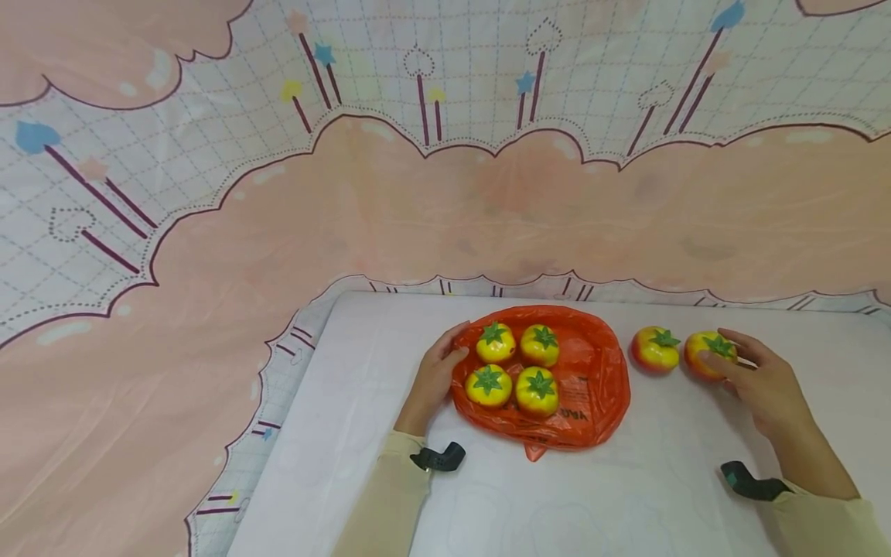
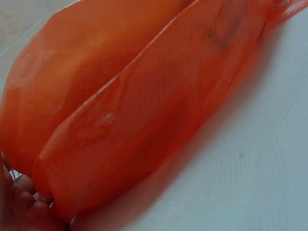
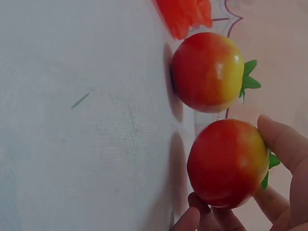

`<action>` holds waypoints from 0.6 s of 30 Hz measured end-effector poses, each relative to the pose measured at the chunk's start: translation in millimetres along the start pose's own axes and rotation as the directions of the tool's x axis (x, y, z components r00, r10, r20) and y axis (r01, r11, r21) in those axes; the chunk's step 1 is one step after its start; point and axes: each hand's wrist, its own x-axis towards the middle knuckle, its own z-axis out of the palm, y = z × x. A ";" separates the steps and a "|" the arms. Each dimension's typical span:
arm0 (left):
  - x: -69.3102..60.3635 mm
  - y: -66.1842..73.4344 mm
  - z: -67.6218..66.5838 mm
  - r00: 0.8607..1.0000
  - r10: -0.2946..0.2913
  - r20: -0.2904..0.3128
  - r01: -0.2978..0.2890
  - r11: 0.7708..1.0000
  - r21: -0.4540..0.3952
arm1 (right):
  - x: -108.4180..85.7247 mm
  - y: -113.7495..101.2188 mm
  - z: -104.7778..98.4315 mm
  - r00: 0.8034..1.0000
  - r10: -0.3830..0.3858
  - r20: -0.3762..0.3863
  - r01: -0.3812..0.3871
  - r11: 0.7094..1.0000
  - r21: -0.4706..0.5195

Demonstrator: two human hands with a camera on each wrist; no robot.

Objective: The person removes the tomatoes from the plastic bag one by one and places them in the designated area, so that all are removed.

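Note:
A red plastic bag (image 1: 578, 363) lies spread open on the white table, its sides standing up like a bowl. Inside its left half sit several yellow-and-red tomatoes (image 1: 538, 391) with green leaf tops. My left hand (image 1: 437, 375) grips the bag's left edge, thumb over the rim; the left wrist view shows curled fingers (image 2: 29, 204) at the bag's wall. Right of the bag stands one loose tomato (image 1: 654, 350). Beside it, my right hand (image 1: 762, 379) holds another tomato (image 3: 228, 163) between thumb and fingers, seemingly just above the table in the right wrist view.
The white table (image 1: 557, 503) reaches to a back edge against a patterned cloth (image 1: 487, 216), which also hangs along the left side. Dark bands (image 1: 438, 457) sit on both wrists. A small pointed flap of the bag sticks out at its front.

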 end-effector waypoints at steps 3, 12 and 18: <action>0.5 -1.5 -0.3 1.000 -0.004 -0.001 0.004 1.000 0.000 | 1.3 0.7 -1.1 1.000 0.016 0.005 -0.016 1.000 -0.002; -0.3 -0.7 0.4 1.000 0.004 0.006 -0.004 1.000 0.008 | 2.6 -0.1 -5.0 0.999 0.047 -0.002 -0.047 0.999 -0.023; 0.0 0.3 0.4 1.000 0.003 0.004 -0.003 1.000 0.004 | 3.0 -1.3 -3.7 0.999 0.046 0.002 -0.046 0.999 -0.022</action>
